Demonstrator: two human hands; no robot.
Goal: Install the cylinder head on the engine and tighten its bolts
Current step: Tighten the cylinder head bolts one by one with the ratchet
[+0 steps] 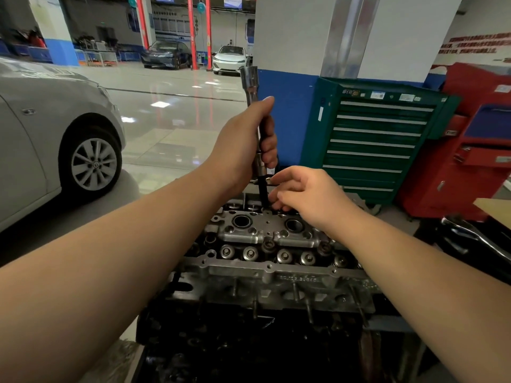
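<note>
One view only: a wide-angle camera worn on the person's head, facing forward and tilted down. It looks from above and behind the forearms, which enter from the lower left and lower right corners and converge toward frame centre. The cylinder head (265, 244) sits close below the lens, filling the lower middle of the frame, with the engine (249, 341) beneath it running off the bottom edge. The upper half takes in the workshop floor (171, 106) at a distance. Straight lines bow near the edges, as at the green tool cabinet (373, 139) on the right.
</note>
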